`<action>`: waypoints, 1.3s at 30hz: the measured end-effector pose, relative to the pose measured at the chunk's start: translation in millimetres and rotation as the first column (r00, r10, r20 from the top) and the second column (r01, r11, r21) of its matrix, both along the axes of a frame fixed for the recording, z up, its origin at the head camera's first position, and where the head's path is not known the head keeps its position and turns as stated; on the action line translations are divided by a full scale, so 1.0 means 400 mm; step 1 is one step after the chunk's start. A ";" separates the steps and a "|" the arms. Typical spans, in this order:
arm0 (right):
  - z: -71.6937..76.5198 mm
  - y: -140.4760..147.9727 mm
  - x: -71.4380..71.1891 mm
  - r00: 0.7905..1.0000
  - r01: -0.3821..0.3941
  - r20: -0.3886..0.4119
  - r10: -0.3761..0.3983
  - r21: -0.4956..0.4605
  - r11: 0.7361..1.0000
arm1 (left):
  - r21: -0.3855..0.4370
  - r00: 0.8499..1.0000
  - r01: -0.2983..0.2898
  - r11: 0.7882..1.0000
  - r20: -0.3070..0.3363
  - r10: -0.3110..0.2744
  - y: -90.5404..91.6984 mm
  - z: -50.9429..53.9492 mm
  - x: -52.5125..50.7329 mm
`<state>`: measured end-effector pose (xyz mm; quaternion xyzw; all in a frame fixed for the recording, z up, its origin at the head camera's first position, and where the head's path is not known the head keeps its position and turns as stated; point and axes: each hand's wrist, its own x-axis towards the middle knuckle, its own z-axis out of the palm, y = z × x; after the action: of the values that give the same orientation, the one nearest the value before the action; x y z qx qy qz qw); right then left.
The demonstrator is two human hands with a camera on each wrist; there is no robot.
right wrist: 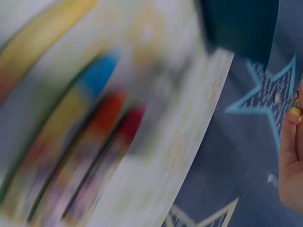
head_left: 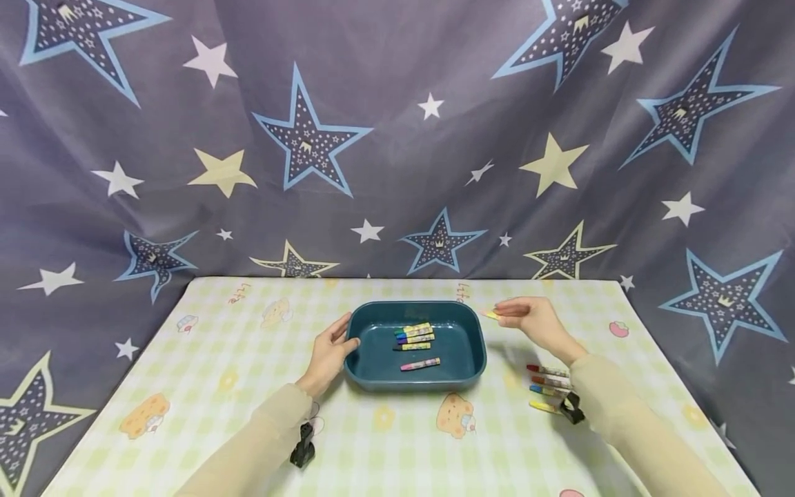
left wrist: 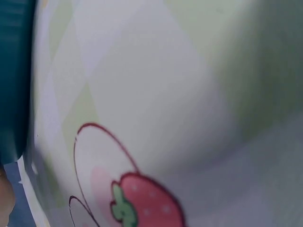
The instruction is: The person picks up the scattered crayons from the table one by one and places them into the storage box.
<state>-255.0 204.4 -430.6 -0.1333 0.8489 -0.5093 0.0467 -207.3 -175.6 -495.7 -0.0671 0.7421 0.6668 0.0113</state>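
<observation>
Starry curtain behind, checked tablecloth below, the right hand pinches a crayon just beside the crosswise tray's right end, the left hand gripping its left.

"Where's the head camera?"
"Above and behind the fingers, facing forward and down, well back."
"Wrist cameras?"
"Behind, facing past the fingers, close to the tablecloth; both share the tray with the head view, the right also crayons."

Grey star-patterned curtain behind, green-and-white checked tablecloth in front
</observation>
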 end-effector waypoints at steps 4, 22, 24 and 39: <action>0.005 -0.078 -0.008 0.999 -0.027 0.026 0.029 -0.046 0.999 | 0.008 1.000 0.018 1.000 0.014 -0.018 0.000 0.012 0.003; -0.091 -0.285 -0.008 0.991 -0.125 0.037 0.128 -0.056 0.991 | -0.013 0.999 0.027 1.000 0.022 -0.026 0.004 0.003 -0.008; -0.101 -0.302 -0.003 0.989 -0.131 0.056 0.134 -0.057 0.990 | -0.022 1.000 0.021 1.000 0.020 -0.021 -0.003 0.005 -0.007; -0.124 -0.322 -0.001 0.976 -0.204 0.097 0.194 0.102 0.974 | -0.017 0.999 0.020 1.000 0.029 -0.020 -0.002 0.010 -0.007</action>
<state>-255.3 75.4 -480.1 -0.1927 0.8556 -0.4591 0.1416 -210.3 -176.4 -491.6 -0.0692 0.7484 0.6591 0.0280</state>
